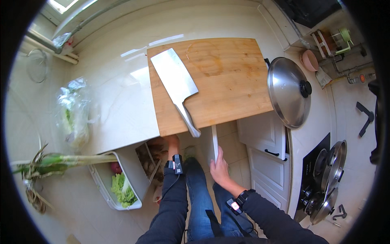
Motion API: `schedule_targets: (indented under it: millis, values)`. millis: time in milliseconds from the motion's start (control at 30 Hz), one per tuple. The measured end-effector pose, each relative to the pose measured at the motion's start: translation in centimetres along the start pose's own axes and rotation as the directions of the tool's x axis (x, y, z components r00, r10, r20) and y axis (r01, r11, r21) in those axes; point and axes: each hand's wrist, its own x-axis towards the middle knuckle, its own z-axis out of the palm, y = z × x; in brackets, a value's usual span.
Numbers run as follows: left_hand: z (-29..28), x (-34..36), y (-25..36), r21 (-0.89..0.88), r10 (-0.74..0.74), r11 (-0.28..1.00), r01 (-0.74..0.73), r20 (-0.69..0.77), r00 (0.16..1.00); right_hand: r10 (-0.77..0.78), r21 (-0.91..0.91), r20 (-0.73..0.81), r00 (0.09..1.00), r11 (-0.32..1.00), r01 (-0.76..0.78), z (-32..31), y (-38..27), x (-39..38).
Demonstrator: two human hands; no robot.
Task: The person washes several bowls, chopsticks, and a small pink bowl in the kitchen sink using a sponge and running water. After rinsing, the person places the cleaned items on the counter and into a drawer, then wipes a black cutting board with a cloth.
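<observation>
My right hand point(219, 166) is closed round the edge of a white cabinet door point(215, 143), which stands swung out below the counter. Under the front edge of the wooden cutting board point(227, 81), my left hand point(172, 141) reaches in; its fingers are hidden there, so I cannot see what it touches. A steel cleaver point(175, 83) lies flat on the board, blade toward the back left and handle jutting over the front edge. Both wrists carry small black devices.
Left stands a white bin point(138, 202) with lettuce point(123, 189), beside long green onions point(53, 162). A plastic bag of vegetables point(73, 114) lies on the counter. Right of the board is a steel lid point(286, 91); pans point(335, 166) sit near the stove. White drawers point(266, 171) stand below.
</observation>
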Motion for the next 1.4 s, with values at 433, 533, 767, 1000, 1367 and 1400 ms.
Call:
schedule_targets:
  millis: [433, 533, 767, 1000, 1367, 1400]
  values:
    - [-0.1, -0.4, -4.8, 0.225, -0.009, 0.974, 0.029, -0.091, 0.996, -0.014, -0.114, -0.094, 0.995, 0.994, 0.003, 1.0, -0.4, 0.1]
    - [0.1, -0.1, -5.0, 0.249, 0.002, 0.968, 0.023, -0.100, 0.995, -0.010, -0.108, -0.090, 0.996, 0.994, 0.000, 1.1, -0.4, 0.1]
    - [0.7, 0.5, -5.9, 0.279, 0.017, 0.960, 0.014, -0.111, 0.994, -0.055, -0.154, -0.112, 0.992, 0.987, 0.038, 1.1, -0.1, 0.0]
    - [1.2, 1.2, -6.6, 0.309, 0.041, 0.951, -0.008, -0.101, 0.994, -0.030, -0.121, -0.106, 0.994, 0.992, 0.017, 1.2, -0.4, 0.0]
    - [2.0, 3.0, -6.6, 0.289, -0.005, 0.957, 0.004, 0.002, 1.000, 0.021, -0.114, -0.098, 0.995, 0.993, -0.032, 1.0, -0.7, -0.1]
    - [2.1, 3.1, -6.5, 0.291, -0.002, 0.957, 0.001, 0.004, 1.000, 0.026, -0.114, -0.089, 0.996, 0.993, -0.036, 1.0, -0.8, -0.1]
